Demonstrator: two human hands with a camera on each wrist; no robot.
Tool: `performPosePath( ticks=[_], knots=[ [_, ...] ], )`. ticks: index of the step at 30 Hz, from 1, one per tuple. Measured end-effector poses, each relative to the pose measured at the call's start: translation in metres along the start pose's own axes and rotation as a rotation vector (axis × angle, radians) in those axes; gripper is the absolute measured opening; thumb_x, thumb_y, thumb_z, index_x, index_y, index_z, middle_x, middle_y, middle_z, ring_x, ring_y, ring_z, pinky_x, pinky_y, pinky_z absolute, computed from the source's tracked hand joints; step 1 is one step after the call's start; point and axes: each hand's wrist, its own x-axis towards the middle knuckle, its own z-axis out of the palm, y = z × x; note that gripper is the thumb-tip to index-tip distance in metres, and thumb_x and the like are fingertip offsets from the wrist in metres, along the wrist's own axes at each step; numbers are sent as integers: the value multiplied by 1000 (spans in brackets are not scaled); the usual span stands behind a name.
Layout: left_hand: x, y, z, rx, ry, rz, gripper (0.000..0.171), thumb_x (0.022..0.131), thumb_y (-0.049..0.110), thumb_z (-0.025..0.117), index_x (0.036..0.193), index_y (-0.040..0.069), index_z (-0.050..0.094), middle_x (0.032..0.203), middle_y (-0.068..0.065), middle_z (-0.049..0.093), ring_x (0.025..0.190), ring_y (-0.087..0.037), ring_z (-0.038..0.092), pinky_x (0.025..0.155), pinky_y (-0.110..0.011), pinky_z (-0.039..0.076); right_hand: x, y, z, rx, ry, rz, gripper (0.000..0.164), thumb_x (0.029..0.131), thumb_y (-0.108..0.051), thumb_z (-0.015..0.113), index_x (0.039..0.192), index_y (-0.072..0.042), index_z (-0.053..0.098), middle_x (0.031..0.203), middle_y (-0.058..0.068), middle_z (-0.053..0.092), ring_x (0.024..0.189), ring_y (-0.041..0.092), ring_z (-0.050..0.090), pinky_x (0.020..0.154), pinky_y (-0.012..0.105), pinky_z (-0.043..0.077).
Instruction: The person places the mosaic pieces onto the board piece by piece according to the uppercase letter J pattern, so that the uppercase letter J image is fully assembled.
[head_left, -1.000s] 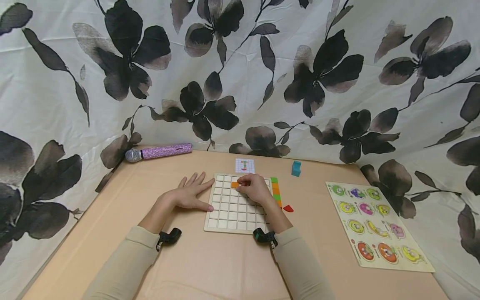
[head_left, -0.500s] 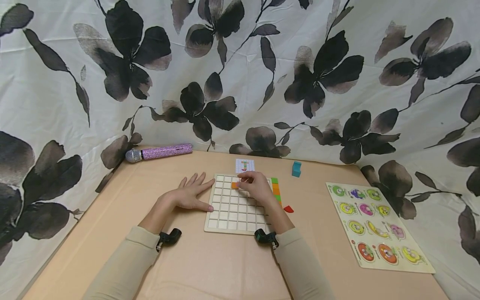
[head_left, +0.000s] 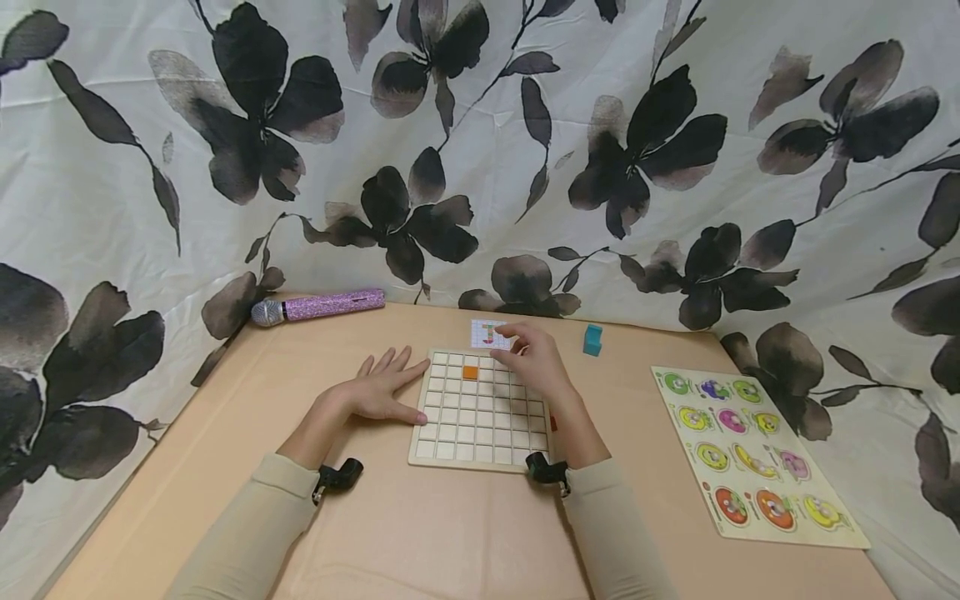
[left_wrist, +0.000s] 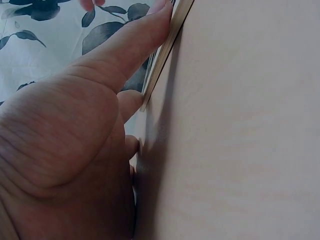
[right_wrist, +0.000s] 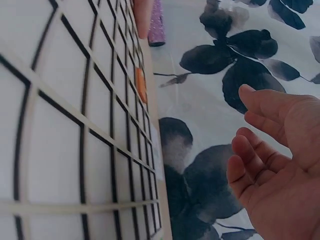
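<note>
On the gridded board (head_left: 463, 433): orange tile (head_left: 470, 372) laid, left hand (head_left: 378, 393) splayed, right hand (head_left: 538, 367) loosely uncurled, both empty; fetching another seems next.

The left hand (head_left: 378, 396) blocks the left edge of the grid board (head_left: 446, 432), its thumb touching the rim, while the right hand (head_left: 542, 367) and its forearm cover the right edge. Between the two sleeves, bare table (head_left: 457, 533) leaves a wide lane to the board's near side, narrowed only by the black wrist camera (head_left: 547, 469) at the near right corner. On the grid, the orange square (head_left: 470, 372) takes up one cell. Behind, the card (head_left: 483, 335) lies flat and low, but the hanging cloth (head_left: 517, 233) closes off the back. A broad passage runs between the right forearm and the fruit board (head_left: 797, 488); the teal block (head_left: 592, 339) stands at its far end.
</note>
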Motion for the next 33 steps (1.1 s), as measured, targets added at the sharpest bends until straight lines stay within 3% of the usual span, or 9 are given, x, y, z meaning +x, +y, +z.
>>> performPosePath(
  ticks=[5,15,26,33],
  knots=[
    [0,-1,1,-25,6,11,112,82,71,73,168,20,21,173,-26,-4,159,-50,-11,123,-71,-11,-2,3,-13,-8,37,17,40,93,-17,79,132,-12,71,126,11,69,87,24,62,64,28,53],
    [1,0,0,17,0,-16,110,84,69,73,168,22,21,174,-22,-4,160,-48,-10,124,-71,-10,-3,13,-31,21,67,82,41,97,-18,76,137,-16,69,128,14,64,94,28,60,73,33,54],
    [3,-4,2,-5,-1,-15,113,82,72,73,168,22,20,174,-22,-6,160,-46,-13,124,-69,-13,-8,37,-44,142,84,241,44,99,-27,74,142,-26,65,136,6,60,108,28,51,81,34,51],
    [10,-16,12,-11,33,-12,119,76,84,69,168,28,20,175,-16,-6,161,-41,-14,125,-66,-14,-14,51,-46,231,121,348,44,99,-26,73,142,-31,64,142,6,55,117,29,46,93,45,51]
  ],
)
